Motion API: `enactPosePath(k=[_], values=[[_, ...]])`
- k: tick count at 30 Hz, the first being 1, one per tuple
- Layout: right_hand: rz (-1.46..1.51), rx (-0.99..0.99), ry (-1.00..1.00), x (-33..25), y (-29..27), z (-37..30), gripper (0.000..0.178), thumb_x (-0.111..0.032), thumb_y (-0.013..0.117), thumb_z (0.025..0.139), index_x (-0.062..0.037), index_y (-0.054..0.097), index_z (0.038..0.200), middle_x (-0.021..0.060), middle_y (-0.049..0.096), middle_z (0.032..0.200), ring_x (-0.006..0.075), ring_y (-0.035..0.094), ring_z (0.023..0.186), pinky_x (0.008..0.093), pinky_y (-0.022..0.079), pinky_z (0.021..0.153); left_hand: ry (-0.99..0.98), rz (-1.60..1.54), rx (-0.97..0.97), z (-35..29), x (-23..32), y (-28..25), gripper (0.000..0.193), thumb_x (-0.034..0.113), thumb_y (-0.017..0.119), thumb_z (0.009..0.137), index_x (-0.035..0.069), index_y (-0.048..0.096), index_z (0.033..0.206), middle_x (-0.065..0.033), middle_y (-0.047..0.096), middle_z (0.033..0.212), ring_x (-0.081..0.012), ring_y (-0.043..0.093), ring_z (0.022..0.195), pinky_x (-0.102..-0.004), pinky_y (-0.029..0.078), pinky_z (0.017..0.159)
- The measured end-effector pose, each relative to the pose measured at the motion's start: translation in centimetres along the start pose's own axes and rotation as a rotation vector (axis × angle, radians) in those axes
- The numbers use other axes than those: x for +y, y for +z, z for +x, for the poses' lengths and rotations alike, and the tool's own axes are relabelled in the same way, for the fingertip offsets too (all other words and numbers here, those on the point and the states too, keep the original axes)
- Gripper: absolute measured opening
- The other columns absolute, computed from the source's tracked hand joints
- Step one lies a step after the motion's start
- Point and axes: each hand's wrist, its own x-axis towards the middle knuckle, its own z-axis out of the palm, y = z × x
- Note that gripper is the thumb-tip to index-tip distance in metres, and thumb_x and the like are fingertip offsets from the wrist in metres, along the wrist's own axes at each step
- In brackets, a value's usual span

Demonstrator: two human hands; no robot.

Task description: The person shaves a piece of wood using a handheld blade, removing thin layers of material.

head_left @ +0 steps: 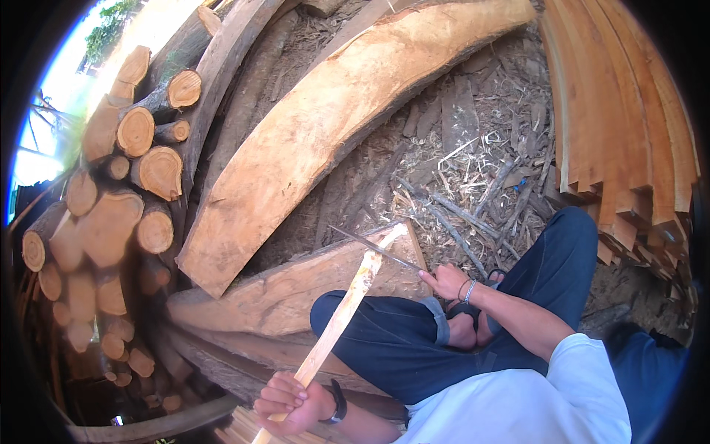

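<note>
My left hand (285,403) is closed around the lower end of a long pale wooden stick (336,322), which slants up and away across my left knee. The bark is off most of it, with rough patches near its far end. That end rests against or just above a flat piece of wood (259,300); contact is unclear. My right hand (444,282) grips a long-bladed knife (377,248), its handle mostly hidden in my fingers. The thin dark blade lies across the stick close to the far tip, pointing up and left.
A large curved wooden slab (333,126) spans the ground ahead. Cut logs (159,172) are piled at left, and sawn planks (614,96) are stacked at right. Shavings (481,152) and thin branches (462,231) litter the ground beyond my sandalled foot (463,329).
</note>
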Motion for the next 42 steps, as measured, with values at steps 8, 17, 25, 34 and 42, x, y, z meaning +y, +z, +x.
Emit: enactPosePath(k=[8, 17, 25, 34, 42], values=[[0.044, -0.035, -0.120, 0.7, 0.3, 0.1, 0.079, -0.061, 0.035, 0.093, 0.0069, 0.066, 0.070, 0.0295, 0.059, 0.061, 0.0451, 0.063, 0.067, 0.0483, 0.052, 0.069, -0.019, -0.019, 0.073, 0.7, -0.2, -1.0, 0.050, 0.038, 0.036, 0.099, 0.016, 0.028, 0.055, 0.0009, 0.026, 0.042, -0.0092, 0.025, 0.034, -0.0205, 0.021, 0.036], [-0.044, -0.078, -0.106, -2.9, -1.4, -2.9, 0.078, -0.061, 0.034, 0.094, 0.0065, 0.066, 0.070, 0.0287, 0.060, 0.063, 0.0449, 0.063, 0.068, 0.0481, 0.052, 0.070, -0.009, 0.004, 0.111, 0.5, 0.1, -1.9, 0.051, 0.038, 0.037, 0.099, 0.016, 0.027, 0.054, 0.0015, 0.025, 0.043, -0.0089, 0.025, 0.034, -0.0197, 0.021, 0.036], [-0.049, -0.029, -0.083, -1.6, -0.8, -1.7, 0.076, -0.058, 0.036, 0.094, 0.0070, 0.067, 0.069, 0.0300, 0.060, 0.064, 0.0449, 0.064, 0.071, 0.0477, 0.052, 0.072, -0.003, 0.038, 0.090, 0.4, 0.1, -1.7, 0.050, 0.037, 0.037, 0.098, 0.016, 0.028, 0.054, 0.0015, 0.025, 0.043, -0.0089, 0.025, 0.034, -0.0197, 0.021, 0.036], [-0.001, -0.040, -0.053, -1.7, -0.2, -1.6, 0.078, -0.062, 0.037, 0.092, 0.0067, 0.066, 0.069, 0.0290, 0.060, 0.063, 0.0441, 0.064, 0.067, 0.0485, 0.052, 0.069, -0.019, 0.028, 0.179, 1.0, -0.2, -1.8, 0.049, 0.037, 0.038, 0.098, 0.016, 0.028, 0.054, 0.0015, 0.024, 0.044, -0.0089, 0.024, 0.035, -0.0197, 0.020, 0.036], [-0.078, -0.031, -0.029, -1.2, -0.9, -1.1, 0.076, -0.059, 0.035, 0.093, 0.0061, 0.067, 0.070, 0.0285, 0.060, 0.062, 0.0446, 0.064, 0.066, 0.0498, 0.053, 0.069, -0.009, 0.023, 0.165, 0.8, -0.2, -1.5, 0.049, 0.037, 0.038, 0.098, 0.017, 0.028, 0.054, 0.0018, 0.024, 0.044, -0.0085, 0.024, 0.036, -0.0199, 0.021, 0.035]])
